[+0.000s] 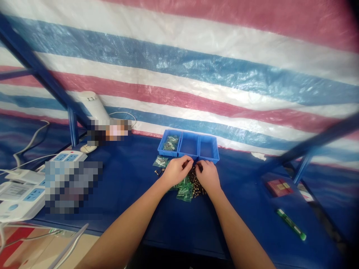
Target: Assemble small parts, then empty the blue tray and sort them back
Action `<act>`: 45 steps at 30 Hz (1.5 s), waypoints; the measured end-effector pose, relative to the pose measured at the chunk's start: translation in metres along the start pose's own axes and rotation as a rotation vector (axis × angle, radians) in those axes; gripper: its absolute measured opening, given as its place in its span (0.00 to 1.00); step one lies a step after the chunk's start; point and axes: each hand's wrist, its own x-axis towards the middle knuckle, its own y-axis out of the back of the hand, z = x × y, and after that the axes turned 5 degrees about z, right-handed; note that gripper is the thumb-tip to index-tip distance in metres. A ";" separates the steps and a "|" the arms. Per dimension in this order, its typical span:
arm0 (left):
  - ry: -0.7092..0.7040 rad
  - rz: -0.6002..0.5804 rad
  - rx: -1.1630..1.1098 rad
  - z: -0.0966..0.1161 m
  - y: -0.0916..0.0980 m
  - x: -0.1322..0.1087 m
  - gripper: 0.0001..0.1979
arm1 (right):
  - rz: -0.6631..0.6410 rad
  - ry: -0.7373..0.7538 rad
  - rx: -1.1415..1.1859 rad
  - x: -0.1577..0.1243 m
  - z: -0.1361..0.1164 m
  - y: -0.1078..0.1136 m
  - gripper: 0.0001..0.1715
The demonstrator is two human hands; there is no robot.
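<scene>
My left hand (177, 171) is closed, thumb and forefinger pinched together just in front of the blue trays. Close beside it my right hand (208, 175) curls its fingers inward, fingertips almost meeting the left ones. Whatever they pinch is too small or hidden to make out. Below and between them lies a pile of brass-coloured and dark screws (198, 188). Small green-tinted plastic bags with silvery pins or screws (184, 189) lie left of the pile. Another clear bag (160, 161) lies beyond my left wrist, with a few loose screws (157, 172) near it.
Three joined blue trays (189, 145) stand at the back; the left one holds filled small bags (171, 142). A white power strip (30, 194) with cables is at left. At right lie a red box (279, 187) and a green tube (291, 224). Striped sheeting (196, 82) hangs behind.
</scene>
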 end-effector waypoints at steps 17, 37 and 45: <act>-0.007 -0.002 0.017 -0.001 -0.001 0.000 0.13 | -0.025 -0.024 -0.019 0.000 0.003 0.004 0.10; -0.003 0.003 0.008 0.001 0.000 0.000 0.13 | -0.049 -0.008 -0.016 0.000 0.004 0.004 0.13; -0.008 0.005 0.020 0.001 0.000 0.000 0.14 | -0.023 0.006 0.044 0.001 0.004 0.005 0.11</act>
